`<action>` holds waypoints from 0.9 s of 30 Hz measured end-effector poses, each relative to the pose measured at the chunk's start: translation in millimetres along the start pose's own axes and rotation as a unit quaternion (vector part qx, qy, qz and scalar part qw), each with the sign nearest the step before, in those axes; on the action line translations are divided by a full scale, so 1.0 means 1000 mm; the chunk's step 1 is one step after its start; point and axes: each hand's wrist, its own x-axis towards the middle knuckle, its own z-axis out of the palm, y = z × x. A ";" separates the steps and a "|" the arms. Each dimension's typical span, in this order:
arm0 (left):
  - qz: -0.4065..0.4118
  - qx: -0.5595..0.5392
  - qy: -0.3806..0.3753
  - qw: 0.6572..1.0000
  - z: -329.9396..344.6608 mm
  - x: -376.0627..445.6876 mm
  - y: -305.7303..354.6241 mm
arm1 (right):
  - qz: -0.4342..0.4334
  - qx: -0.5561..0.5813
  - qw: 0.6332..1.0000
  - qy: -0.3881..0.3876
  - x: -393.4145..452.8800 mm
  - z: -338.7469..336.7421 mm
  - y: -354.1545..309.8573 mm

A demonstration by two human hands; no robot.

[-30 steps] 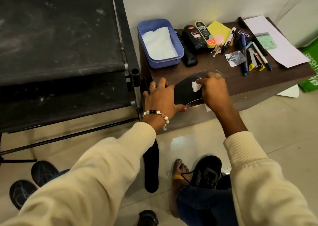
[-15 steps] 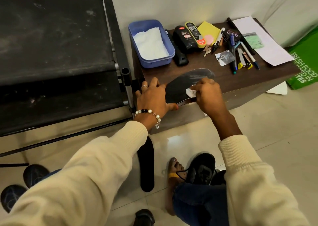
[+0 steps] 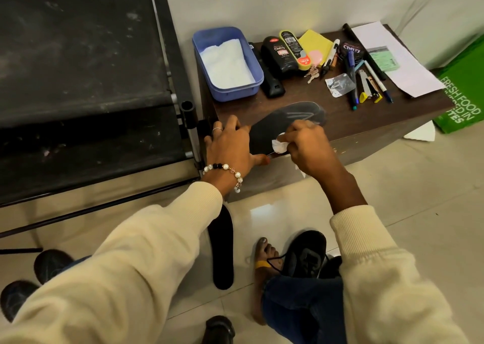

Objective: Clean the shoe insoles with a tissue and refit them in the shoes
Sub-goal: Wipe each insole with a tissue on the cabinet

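Tissue [image 3: 279,146] is being pinched by the right hand [image 3: 309,151] on the insole [image 3: 285,126], whose long axis is running up-right from the left hand [image 3: 230,147] pressing its heel flat.

Two insoles: one [image 3: 285,124] on the table, one [image 3: 222,249] on the floor. One tissue wad [image 3: 279,146]. One blue tray [image 3: 226,63]. Two polish bottles [image 3: 279,54] [image 3: 294,49]. One black shoe [image 3: 306,254] by the foot. Two hands [image 3: 230,147] [image 3: 309,147]. One green bag [image 3: 463,92]. Pens too crowded to count.
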 end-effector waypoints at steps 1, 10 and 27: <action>-0.001 -0.001 -0.001 1.000 0.000 0.000 0.000 | -0.017 0.001 1.000 -0.006 0.000 0.000 0.000; -0.006 -0.003 -0.007 1.000 0.000 -0.002 0.001 | 0.067 -0.008 0.997 0.037 -0.006 -0.007 0.014; 0.016 0.037 -0.005 0.999 0.009 0.002 0.015 | 0.019 0.001 1.000 0.004 -0.005 -0.008 0.023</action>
